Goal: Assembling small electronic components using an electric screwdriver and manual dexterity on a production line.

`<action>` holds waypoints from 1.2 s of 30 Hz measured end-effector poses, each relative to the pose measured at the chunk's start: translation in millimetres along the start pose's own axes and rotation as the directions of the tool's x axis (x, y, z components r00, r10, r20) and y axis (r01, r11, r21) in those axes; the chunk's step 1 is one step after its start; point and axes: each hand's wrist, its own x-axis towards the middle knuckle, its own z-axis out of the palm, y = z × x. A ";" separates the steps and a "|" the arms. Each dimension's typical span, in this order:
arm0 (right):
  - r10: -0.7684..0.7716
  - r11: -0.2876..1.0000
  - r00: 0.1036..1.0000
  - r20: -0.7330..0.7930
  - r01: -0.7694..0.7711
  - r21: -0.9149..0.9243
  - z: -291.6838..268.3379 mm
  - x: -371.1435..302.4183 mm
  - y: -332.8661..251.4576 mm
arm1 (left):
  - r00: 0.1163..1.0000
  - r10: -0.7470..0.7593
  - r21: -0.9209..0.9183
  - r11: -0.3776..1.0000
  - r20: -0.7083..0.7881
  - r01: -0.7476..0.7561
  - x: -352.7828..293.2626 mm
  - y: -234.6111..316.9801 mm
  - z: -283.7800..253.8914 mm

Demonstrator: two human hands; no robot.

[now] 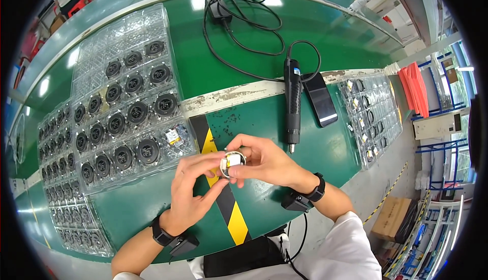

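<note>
Above the near part of the green table, both hands hold a small round device housing (222, 167) with a silvery rim. Inside it sits a white block with a bit of yellow, perhaps a battery (233, 160). My left hand (192, 182) pinches the housing from its left side with the fingertips. From the other side, my right hand (269, 160) grips it, the thumb lying over its lower right edge. A clear tray (137, 170) of round black parts lies to the left. One pocket near the hands contains a white-and-yellow piece (173, 137).
A black electric screwdriver (293, 94) lies beyond my right hand, its cord (208, 41) looping to a power adapter (219, 9). Beside it is a phone (320, 99). Another parts tray (375, 120) stands at the right; stacked trays (63, 183) fill the far left.
</note>
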 end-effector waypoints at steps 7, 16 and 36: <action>-0.014 0.897 1.000 0.014 0.019 -0.442 6.1 -23.9 -18.3 | 0.999 0.051 -0.078 0.996 -0.011 -0.051 1.7 5.2 0.5; 0.299 0.708 0.793 -0.531 -0.557 -0.433 -36.8 -134.0 -30.8 | 0.998 0.010 -0.044 0.999 -0.054 -0.013 2.2 -1.1 -1.6; 0.178 0.297 0.785 -0.593 -0.618 -0.728 -65.6 -144.0 -25.2 | 0.998 -0.064 -0.035 0.997 0.020 0.065 2.0 -3.8 -1.2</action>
